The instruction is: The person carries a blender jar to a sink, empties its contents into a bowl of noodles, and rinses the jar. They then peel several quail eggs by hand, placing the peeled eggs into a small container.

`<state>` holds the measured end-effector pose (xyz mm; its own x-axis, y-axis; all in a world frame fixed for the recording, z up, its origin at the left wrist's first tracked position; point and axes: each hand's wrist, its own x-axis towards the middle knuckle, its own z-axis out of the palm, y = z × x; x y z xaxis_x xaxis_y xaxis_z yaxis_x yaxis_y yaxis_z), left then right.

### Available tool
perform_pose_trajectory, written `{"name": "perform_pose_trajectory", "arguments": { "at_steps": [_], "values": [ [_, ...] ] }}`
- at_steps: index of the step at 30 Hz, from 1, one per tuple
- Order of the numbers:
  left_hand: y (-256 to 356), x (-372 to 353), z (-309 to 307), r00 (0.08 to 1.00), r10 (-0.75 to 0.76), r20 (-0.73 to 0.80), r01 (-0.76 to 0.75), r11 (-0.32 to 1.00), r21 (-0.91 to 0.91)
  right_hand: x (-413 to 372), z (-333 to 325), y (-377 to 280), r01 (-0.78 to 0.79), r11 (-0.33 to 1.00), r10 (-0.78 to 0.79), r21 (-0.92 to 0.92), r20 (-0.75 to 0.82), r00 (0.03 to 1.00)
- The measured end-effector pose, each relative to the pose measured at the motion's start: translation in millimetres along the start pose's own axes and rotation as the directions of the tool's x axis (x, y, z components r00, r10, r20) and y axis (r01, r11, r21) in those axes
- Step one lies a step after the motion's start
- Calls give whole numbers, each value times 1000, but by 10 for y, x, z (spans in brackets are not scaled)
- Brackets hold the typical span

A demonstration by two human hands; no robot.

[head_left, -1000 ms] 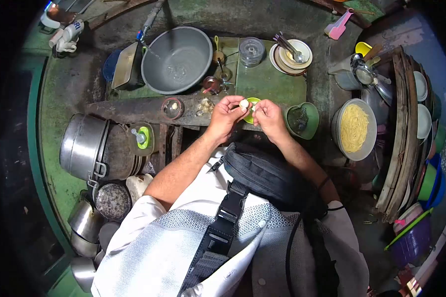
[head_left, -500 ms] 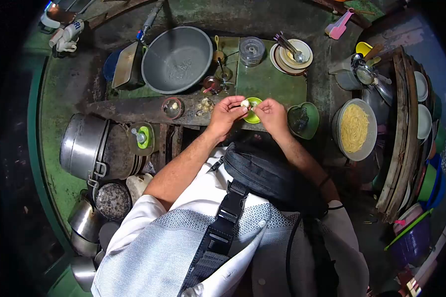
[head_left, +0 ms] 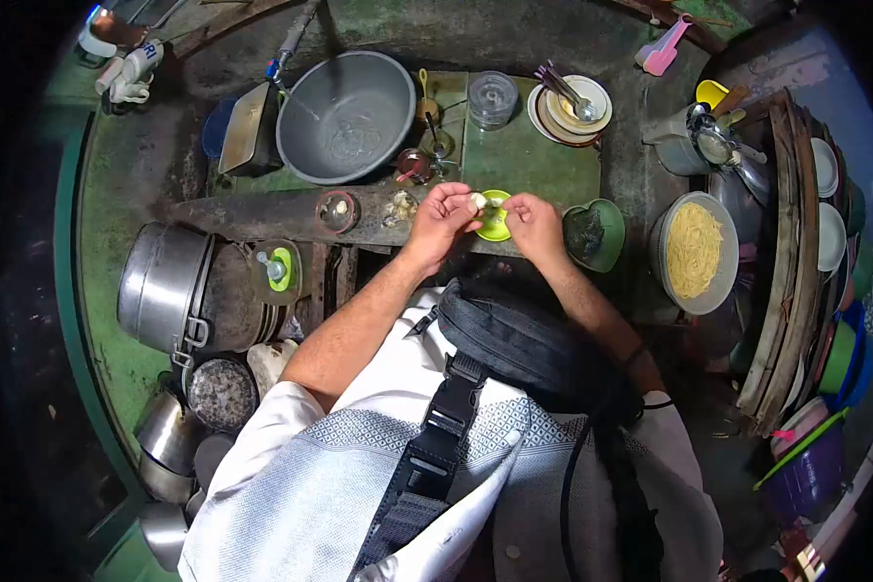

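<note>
My left hand (head_left: 436, 231) pinches a small white piece, which looks like a garlic clove (head_left: 478, 201), between thumb and fingertips. Close on its right, my right hand (head_left: 537, 233) is closed in a pinch, with a pale scrap at its fingertips too small to name. Both hands are over the near edge of the worktop, either side of a small lime-green bowl (head_left: 495, 227). Left of them lie a small clear bowl (head_left: 338, 210) with pale pieces in it and a heap of pale scraps (head_left: 400, 209). A dark green bowl (head_left: 606, 242) with dark contents sits beside my right hand.
A large grey basin (head_left: 310, 136) with water stands at the back left. Stacked plates (head_left: 543, 121) with spoons are at the back right. A basket of noodles (head_left: 694, 252) stands far right, near a wooden rack (head_left: 781, 281). Metal pots (head_left: 160, 281) fill the left side.
My fingertips have drawn slightly apart above the lime-green bowl, the right hand shifting a little away from the clove. The clove stays in my left fingers.
</note>
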<state>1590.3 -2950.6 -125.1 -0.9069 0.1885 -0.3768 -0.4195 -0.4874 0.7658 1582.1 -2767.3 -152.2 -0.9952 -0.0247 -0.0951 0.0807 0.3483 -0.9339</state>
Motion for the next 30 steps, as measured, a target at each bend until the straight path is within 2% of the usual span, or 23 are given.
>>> {"name": "perform_pose_trajectory", "arguments": {
  "at_steps": [2,3,4,6,7,9,10,12,13,18,20,24,30],
  "values": [
    [-1,13,-33,997,-17,74,21,998,-59,-13,-21,-119,-45,997,42,59,41,998],
    [-7,19,-44,997,-33,67,36,998,-46,-8,-77,-174,-46,984,58,-175,67,996],
    [0,15,-34,997,-33,67,36,998,-46,-6,-67,-152,-46,984,58,-175,67,996],
    [13,4,-12,998,-41,47,42,999,-25,0,-28,-108,64,998,-64,-11,-25,998],
    [32,-1,3,998,-40,46,42,999,-25,-10,-36,-185,64,998,-65,-11,-24,998],
    [61,-11,24,995,-98,13,98,994,38,-37,-90,-451,200,980,-200,12,13,980],
    [54,-11,17,995,-99,13,99,994,38,-38,-106,-502,199,980,-199,11,13,980],
    [45,-3,5,992,-108,63,102,990,96,-38,-126,-560,305,952,-301,-18,107,948],
    [67,-19,41,995,-91,50,85,990,112,-32,-120,-563,362,932,-359,-14,91,929],
    [102,-46,54,996,-67,59,57,987,152,-53,-116,-578,303,952,-305,33,66,950],
    [104,-47,52,995,-27,91,9,981,193,-58,-113,-573,354,935,-352,-18,70,933],
    [112,-46,62,996,-37,83,20,979,201,-56,-94,-527,397,917,-396,-17,45,917],
    [105,-58,55,996,-35,82,16,976,217,-81,-151,-604,514,846,-504,-142,102,858]
  ]
}}
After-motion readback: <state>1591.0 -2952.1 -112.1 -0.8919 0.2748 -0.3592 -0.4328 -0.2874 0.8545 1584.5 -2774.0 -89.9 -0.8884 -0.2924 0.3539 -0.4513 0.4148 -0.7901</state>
